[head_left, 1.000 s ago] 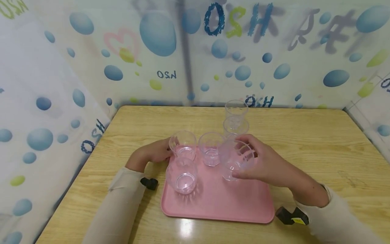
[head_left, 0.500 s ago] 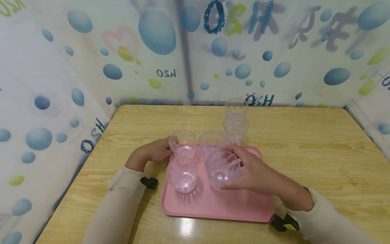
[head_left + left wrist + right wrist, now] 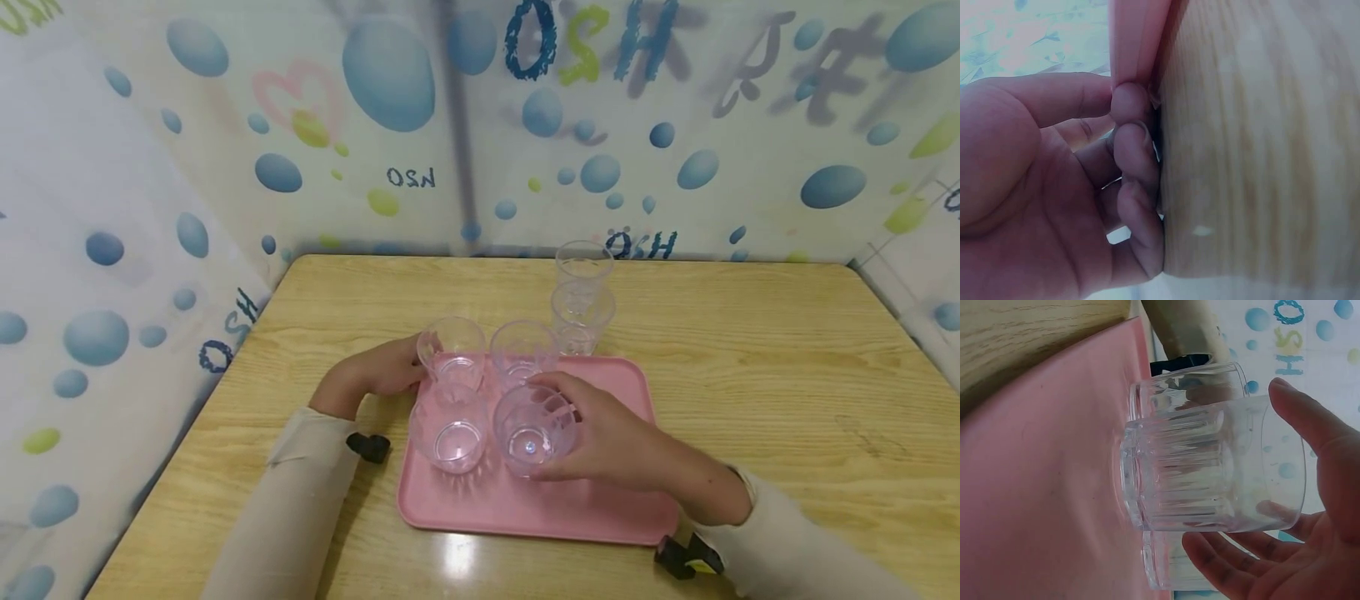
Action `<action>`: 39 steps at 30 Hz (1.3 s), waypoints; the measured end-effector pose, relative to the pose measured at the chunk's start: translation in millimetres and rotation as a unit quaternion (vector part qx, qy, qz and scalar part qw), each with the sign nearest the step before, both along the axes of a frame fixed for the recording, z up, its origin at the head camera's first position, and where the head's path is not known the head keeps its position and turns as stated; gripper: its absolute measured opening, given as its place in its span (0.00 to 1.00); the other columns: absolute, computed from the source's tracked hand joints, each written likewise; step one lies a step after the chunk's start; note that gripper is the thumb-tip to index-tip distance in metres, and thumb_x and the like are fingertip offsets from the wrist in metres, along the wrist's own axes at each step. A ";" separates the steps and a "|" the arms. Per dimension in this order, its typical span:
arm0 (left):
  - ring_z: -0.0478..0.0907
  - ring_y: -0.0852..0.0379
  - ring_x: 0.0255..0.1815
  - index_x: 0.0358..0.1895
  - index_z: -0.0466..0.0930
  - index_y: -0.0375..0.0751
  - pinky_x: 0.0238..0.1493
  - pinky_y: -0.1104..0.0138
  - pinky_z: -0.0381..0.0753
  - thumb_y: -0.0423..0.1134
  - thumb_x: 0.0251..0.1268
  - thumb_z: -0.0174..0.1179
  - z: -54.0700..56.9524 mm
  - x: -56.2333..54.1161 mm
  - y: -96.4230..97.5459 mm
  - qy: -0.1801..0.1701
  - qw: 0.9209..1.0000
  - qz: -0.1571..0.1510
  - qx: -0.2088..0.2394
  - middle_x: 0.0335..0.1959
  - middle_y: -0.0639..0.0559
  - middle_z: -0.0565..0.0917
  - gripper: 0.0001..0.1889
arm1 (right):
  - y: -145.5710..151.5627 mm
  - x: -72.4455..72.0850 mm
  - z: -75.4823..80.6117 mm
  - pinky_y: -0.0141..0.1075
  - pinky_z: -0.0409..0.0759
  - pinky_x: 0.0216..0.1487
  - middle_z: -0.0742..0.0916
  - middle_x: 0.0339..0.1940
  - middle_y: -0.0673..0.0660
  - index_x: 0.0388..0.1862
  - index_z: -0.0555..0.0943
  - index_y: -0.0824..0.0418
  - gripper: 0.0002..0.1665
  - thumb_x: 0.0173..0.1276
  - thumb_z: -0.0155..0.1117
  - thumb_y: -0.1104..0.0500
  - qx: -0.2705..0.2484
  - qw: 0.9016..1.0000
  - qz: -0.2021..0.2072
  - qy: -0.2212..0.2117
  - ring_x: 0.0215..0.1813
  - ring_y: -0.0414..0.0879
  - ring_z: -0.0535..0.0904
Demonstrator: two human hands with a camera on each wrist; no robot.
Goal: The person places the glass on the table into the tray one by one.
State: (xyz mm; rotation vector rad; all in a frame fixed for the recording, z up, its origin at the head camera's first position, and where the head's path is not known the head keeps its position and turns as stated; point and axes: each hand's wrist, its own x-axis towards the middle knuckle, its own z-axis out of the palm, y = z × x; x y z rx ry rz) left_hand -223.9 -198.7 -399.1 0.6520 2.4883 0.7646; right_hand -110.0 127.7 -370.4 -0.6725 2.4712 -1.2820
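Note:
My right hand (image 3: 600,433) is curled round a clear plastic cup (image 3: 1197,469), thumb on one side and fingers on the other. That cup stands upright at the middle of the pink tray (image 3: 540,508), its faceted base down on the surface. To its left is another clear cup (image 3: 448,433), with two more, a back-left cup (image 3: 452,342) and a back-middle cup (image 3: 522,346), behind them. At the tray's left edge, my left hand (image 3: 1054,169) grips the rim, thumb against it and fingers curled beneath, near the tabletop. The back-left cup partly covers its fingertips in the head view.
Two more clear cups, a nearer one (image 3: 582,312) and a farther one (image 3: 584,260), stand on the wooden table (image 3: 750,350) behind the tray. A patterned wall (image 3: 510,150) rises along the table's far edge. Black wrist cameras sit by both sleeves.
My right hand has carried its cup left and toward me, setting it beside the front-left cup. My left hand has kept its place at the tray's edge.

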 end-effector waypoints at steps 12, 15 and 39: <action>0.71 0.47 0.61 0.71 0.63 0.38 0.71 0.47 0.66 0.43 0.78 0.50 1.5 1.3 2.3 -0.003 1.000 0.005 -0.003 0.63 0.41 0.75 0.24 | -3.4 0.8 -3.2 0.46 0.78 0.60 0.81 0.59 0.49 0.73 0.65 0.52 0.60 0.44 0.84 0.40 0.006 1.000 0.007 0.004 0.60 0.45 0.78; 0.70 0.47 0.63 0.74 0.60 0.37 0.73 0.46 0.64 0.43 0.78 0.50 2.1 1.8 2.1 -0.002 1.000 0.003 -0.002 0.66 0.41 0.73 0.27 | -4.0 1.7 -3.2 0.46 0.78 0.60 0.82 0.58 0.49 0.74 0.65 0.52 0.60 0.44 0.85 0.41 0.006 1.000 0.006 0.007 0.59 0.45 0.78; 0.73 0.49 0.51 0.70 0.64 0.39 0.56 0.54 0.69 0.43 0.77 0.51 3.3 2.0 2.3 -0.010 1.000 0.005 0.005 0.47 0.45 0.77 0.24 | -3.9 1.2 -5.7 0.50 0.75 0.63 0.80 0.61 0.50 0.77 0.61 0.51 0.62 0.47 0.81 0.37 0.024 1.000 0.013 -0.005 0.63 0.47 0.77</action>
